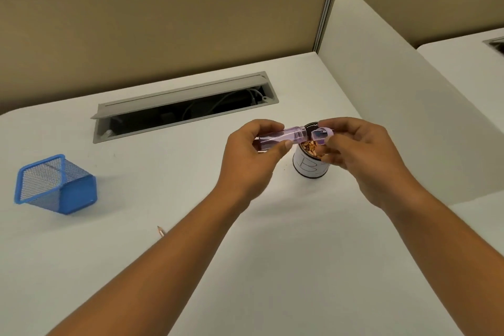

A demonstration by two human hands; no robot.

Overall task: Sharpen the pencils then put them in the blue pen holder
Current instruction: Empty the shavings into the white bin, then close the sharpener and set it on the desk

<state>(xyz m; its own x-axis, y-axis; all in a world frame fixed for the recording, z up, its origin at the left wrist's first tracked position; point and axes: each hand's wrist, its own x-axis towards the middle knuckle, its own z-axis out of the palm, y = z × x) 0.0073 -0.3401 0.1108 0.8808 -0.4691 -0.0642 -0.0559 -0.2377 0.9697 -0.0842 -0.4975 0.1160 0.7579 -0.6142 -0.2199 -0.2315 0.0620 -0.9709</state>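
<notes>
One blue mesh pen holder (56,184) stands at the far left of the white desk (272,254), well apart from everything else; nothing can be made out inside it. To its right, one pencil (161,230) lies on the desk, only its sharpened tip showing, the rest hidden under the left forearm. Behind, one open cable tray (185,106) is sunk into the desk, with dark cables inside.

Next comes the left hand (251,158), its grip closed around one clear purple sharpener barrel (275,139), held roughly level with its open end toward the right. One dark can (311,163) with a white label stands just below and between the two hands, filled with wood shavings; its marking is partly covered and hard to read. The right hand (362,155) pinches one purple sharpener cap (323,135) between thumb and fingers, just beside the barrel's open end, directly above the can. A white partition (395,103) rises at the right, behind the right hand.
</notes>
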